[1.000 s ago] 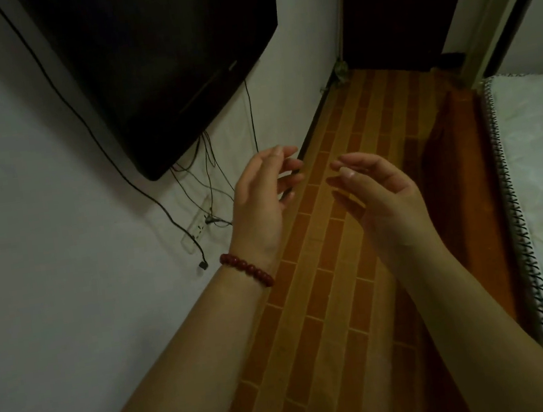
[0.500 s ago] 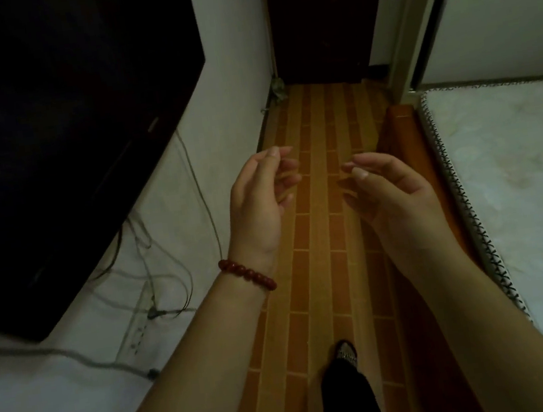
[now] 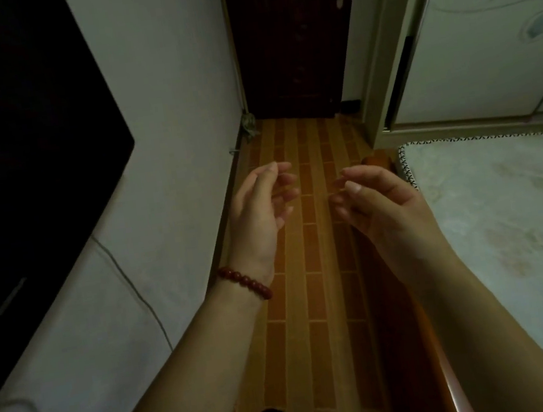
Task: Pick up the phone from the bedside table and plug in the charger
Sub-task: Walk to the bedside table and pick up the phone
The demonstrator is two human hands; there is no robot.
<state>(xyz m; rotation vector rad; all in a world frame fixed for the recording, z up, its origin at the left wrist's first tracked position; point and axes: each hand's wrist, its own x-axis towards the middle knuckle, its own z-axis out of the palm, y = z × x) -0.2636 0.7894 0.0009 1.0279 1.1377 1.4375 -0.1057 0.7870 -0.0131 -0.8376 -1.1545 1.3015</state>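
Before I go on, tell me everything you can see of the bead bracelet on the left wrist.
The bracelet is a single strand of round, dark red beads, smooth and slightly glossy; the material can't be told. It circles the left wrist snugly, just below the left hand, slanting across the forearm. Only the upper arc shows; the rest is hidden behind the wrist. It touches nothing but skin, and hangs above the brick-patterned floor.

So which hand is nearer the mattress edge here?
The right hand. It hovers empty over the wooden bed frame, right beside the mattress. The left hand, also empty, is over the floor, close to the wall.
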